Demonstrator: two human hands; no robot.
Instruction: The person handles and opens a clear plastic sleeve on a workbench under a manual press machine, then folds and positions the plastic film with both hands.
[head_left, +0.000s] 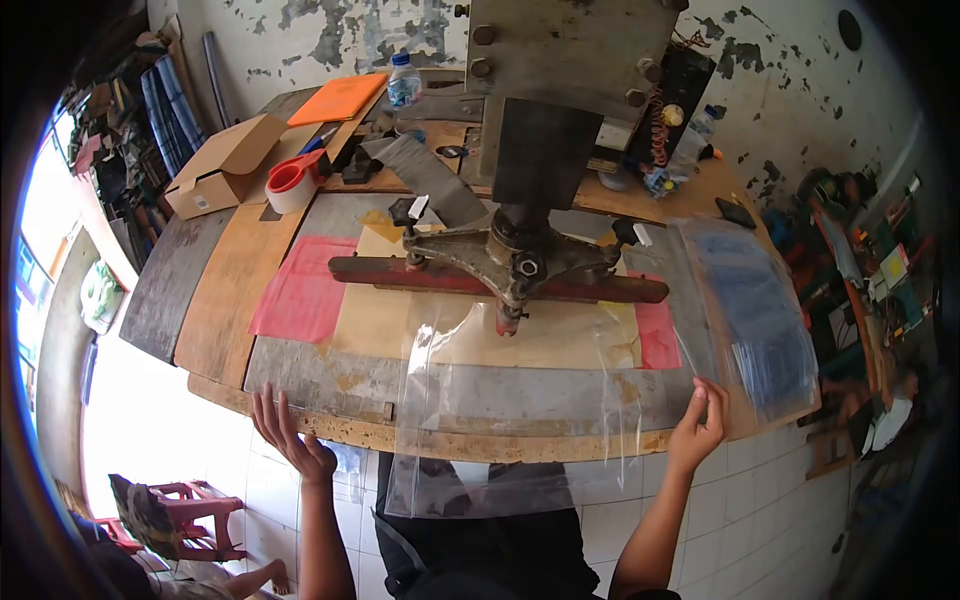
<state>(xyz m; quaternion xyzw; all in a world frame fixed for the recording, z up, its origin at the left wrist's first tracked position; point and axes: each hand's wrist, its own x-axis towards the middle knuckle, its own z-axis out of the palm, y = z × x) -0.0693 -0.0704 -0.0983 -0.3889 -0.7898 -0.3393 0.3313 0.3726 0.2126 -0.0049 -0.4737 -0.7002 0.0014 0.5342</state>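
Note:
My left hand is at the front left edge of the worktable, fingers spread, holding nothing. My right hand is near the front right edge with its fingers bent together; whether something thin is between them is hard to make out. Between my hands a clear plastic sheet lies under the press and hangs over the front edge towards my lap. Above it stands the press, whose long red bar lies across the tan sheet and the pink sheets on the grey board.
A stack of clear bluish plastic pieces lies at the right. At the back left are a cardboard box, a tape roll, an orange folder and a bottle. A red stool and another person's foot show at lower left.

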